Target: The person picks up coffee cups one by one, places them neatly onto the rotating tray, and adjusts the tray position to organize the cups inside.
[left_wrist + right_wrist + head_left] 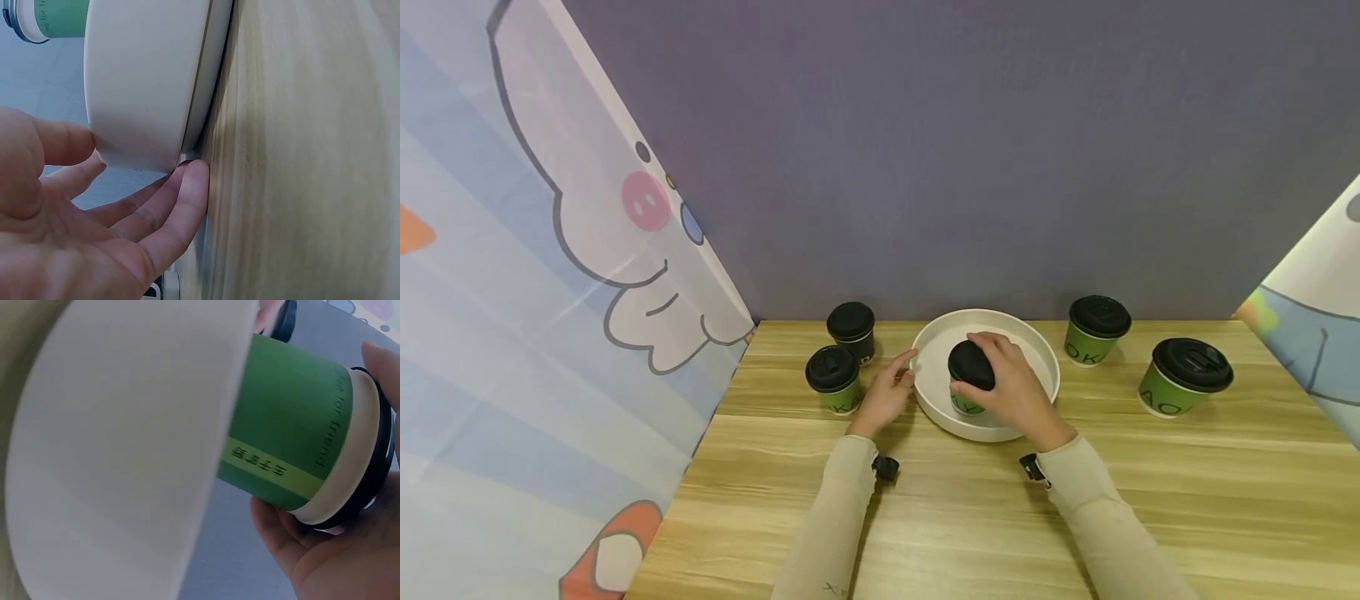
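One black-lidded green paper cup, long axis near vertical, inside the round white tray, beneath the nearer right hand, which grips its lid; the left hand, fingers loosely extended, touches the tray's side.

A wood-grain tabletop spreads across 6 o'clock of the head view, below a plain grey-purple panel at 12. A creased backdrop, printed with a white cartoon figure, hangs from 8 to 10; a second printed backdrop edges 3. Around 7 stand a lidded black cup and a lidded green cup; just past 3, a lettered green cup and its wider-looking neighbour, a black-lidded paper cup.
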`<action>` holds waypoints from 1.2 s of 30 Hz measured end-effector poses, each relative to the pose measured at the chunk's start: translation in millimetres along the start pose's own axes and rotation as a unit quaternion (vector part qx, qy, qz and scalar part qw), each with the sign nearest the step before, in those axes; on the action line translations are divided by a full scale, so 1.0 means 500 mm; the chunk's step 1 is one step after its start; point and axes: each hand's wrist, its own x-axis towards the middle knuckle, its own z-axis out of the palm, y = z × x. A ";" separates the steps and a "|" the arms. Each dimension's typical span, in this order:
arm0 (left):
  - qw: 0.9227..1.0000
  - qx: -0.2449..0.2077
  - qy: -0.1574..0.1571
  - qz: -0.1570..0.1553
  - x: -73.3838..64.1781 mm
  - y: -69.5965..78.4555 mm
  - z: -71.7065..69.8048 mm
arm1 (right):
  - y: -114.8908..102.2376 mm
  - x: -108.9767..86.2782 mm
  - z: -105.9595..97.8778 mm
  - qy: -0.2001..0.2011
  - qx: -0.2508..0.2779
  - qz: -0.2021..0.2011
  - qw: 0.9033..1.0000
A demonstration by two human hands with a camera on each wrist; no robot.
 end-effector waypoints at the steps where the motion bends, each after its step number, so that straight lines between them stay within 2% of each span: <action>1: 1.000 0.001 0.001 -0.001 -0.001 -0.001 0.000 | 0.000 -0.001 0.003 -0.003 0.001 -0.002 1.000; 11: 1.000 0.003 0.004 0.008 -0.007 -0.003 -0.003 | 0.004 -0.013 0.009 -0.048 0.018 0.005 0.999; 18: 1.000 0.013 0.013 0.005 -0.004 -0.004 -0.001 | 0.003 -0.012 0.006 -0.079 0.028 0.034 0.996; 30: 0.999 0.033 0.009 -0.001 0.000 -0.005 -0.003 | -0.006 -0.009 0.017 -0.075 0.047 0.031 0.996; 36: 0.999 0.050 0.016 -0.006 0.000 -0.003 -0.002 | -0.011 -0.010 0.019 -0.076 0.048 0.034 0.995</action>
